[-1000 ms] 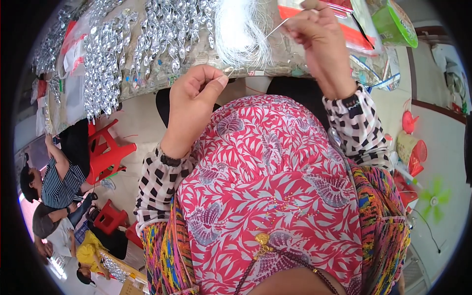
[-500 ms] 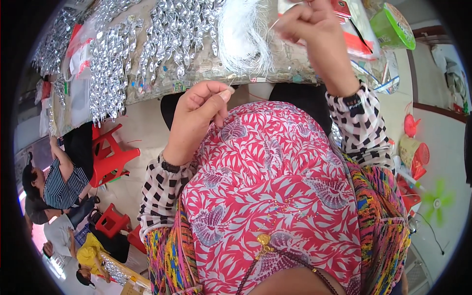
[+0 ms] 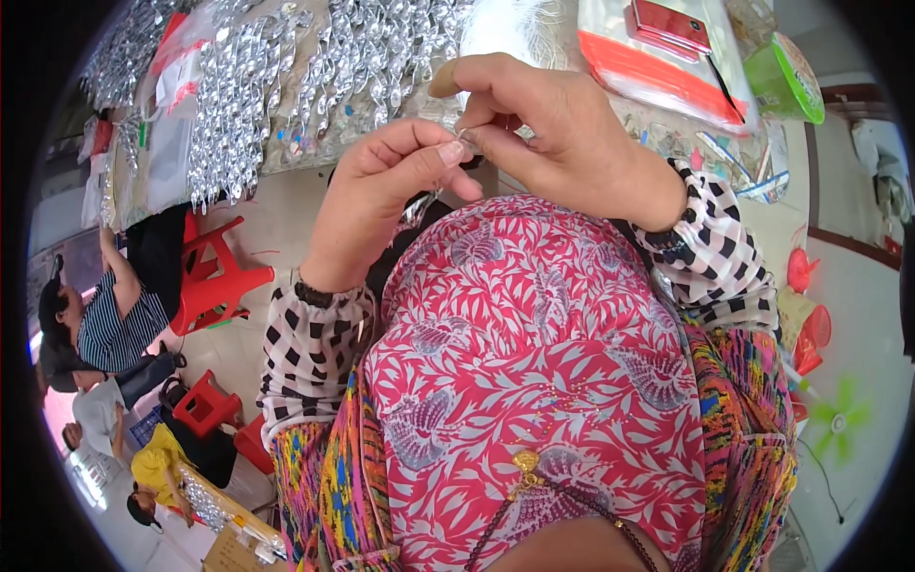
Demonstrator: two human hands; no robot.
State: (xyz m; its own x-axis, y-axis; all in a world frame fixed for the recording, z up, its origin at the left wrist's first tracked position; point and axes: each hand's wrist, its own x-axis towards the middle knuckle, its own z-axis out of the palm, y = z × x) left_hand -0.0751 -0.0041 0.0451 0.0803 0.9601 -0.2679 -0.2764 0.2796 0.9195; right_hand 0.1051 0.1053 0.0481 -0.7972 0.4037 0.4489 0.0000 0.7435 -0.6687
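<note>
My left hand (image 3: 381,195) and my right hand (image 3: 553,124) meet above my lap, fingertips pinched together on a small clear bead (image 3: 467,143). A thin thread seems to run between the fingers, too fine to follow. Both hands hover in front of the table edge (image 3: 315,157), which is covered with rows of silver bead strings (image 3: 238,105). A tuft of white threads (image 3: 519,29) lies on the table just behind my right hand.
A clear bag with an orange strip and red items (image 3: 667,48) and a green round lid (image 3: 786,81) lie at the table's right. A red plastic stool (image 3: 214,281) stands at left. Other people (image 3: 105,329) sit on the floor at lower left.
My right hand came down from the table toward my lap. My left hand rose to meet it, and both now pinch at the same point.
</note>
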